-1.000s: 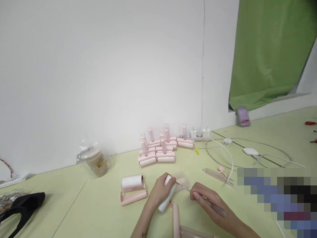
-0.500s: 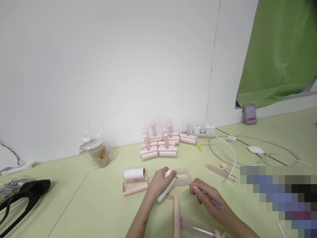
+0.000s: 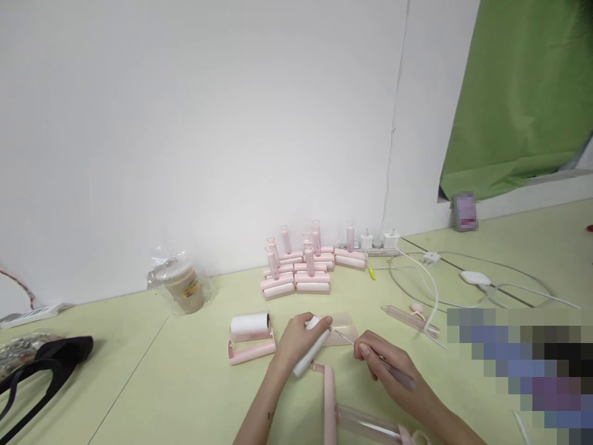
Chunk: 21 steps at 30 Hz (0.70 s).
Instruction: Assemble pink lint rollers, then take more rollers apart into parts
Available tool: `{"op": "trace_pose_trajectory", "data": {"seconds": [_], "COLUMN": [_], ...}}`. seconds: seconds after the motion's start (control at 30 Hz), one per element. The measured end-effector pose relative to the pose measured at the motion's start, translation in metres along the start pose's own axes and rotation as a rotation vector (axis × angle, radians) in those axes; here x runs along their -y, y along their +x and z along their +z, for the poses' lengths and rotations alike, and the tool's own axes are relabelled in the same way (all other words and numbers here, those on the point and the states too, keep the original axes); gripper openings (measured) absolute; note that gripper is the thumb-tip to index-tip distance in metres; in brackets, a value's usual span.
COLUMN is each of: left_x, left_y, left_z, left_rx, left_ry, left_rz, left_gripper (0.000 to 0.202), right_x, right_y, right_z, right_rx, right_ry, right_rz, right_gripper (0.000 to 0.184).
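Note:
My left hand is closed around a white lint roller roll, which lies tilted above the table. In my right hand is a thin metal-shafted tool with a clear purplish handle; its exact kind is unclear. The tool's tip meets the upper end of the roll near my left thumb. Below my hands lies a pink lint roller frame with a clear handle, partly beyond the bottom edge. A translucent pinkish sheet or cover rests behind the roll.
To the left sits a pink lint roller head with a white roll. Several pink lint rollers stand by the wall. A bagged cup, a clear handle piece, white cables and a black strap also lie around.
The view has shifted very slightly. Both hands keep nearly the same pose, with the tool's tip still at the roll's end.

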<state>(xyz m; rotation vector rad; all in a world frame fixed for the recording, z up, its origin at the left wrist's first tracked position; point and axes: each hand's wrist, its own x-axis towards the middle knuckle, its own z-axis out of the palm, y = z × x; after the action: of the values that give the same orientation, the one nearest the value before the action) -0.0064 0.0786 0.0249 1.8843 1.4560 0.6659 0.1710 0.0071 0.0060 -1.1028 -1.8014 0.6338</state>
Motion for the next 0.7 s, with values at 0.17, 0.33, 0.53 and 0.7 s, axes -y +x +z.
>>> {"op": "trace_pose_trajectory", "data": {"seconds": [0.17,0.33,0.53,0.7], "left_x": [-0.002,-0.003,-0.023,-0.043], "left_y": [-0.001,-0.003,0.003,0.017], "left_z": [-0.002,-0.008,-0.009,0.009], "left_rx": [-0.057,-0.092,-0.041,0.029], "left_ry": [0.038,0.027,-0.076,-0.198], "left_rz": [-0.029,-0.002,0.285,0.476], "left_gripper": [0.053,0.046,0.033,0.031], "right_x": [-0.006,-0.006,0.016,0.022], "right_y": [0.004,0.011,0.048,0.086], "right_z": [-0.007,-0.017,-0.036,-0.039], "right_rx": [-0.092,-0.178,-0.328,-0.314], "right_ry": [-0.071,0.115,0.216,0.102], "right_rz": [0.080,0.219,0.213,0.183], "right_gripper": [0.029,0.031,0.040,0.037]}}
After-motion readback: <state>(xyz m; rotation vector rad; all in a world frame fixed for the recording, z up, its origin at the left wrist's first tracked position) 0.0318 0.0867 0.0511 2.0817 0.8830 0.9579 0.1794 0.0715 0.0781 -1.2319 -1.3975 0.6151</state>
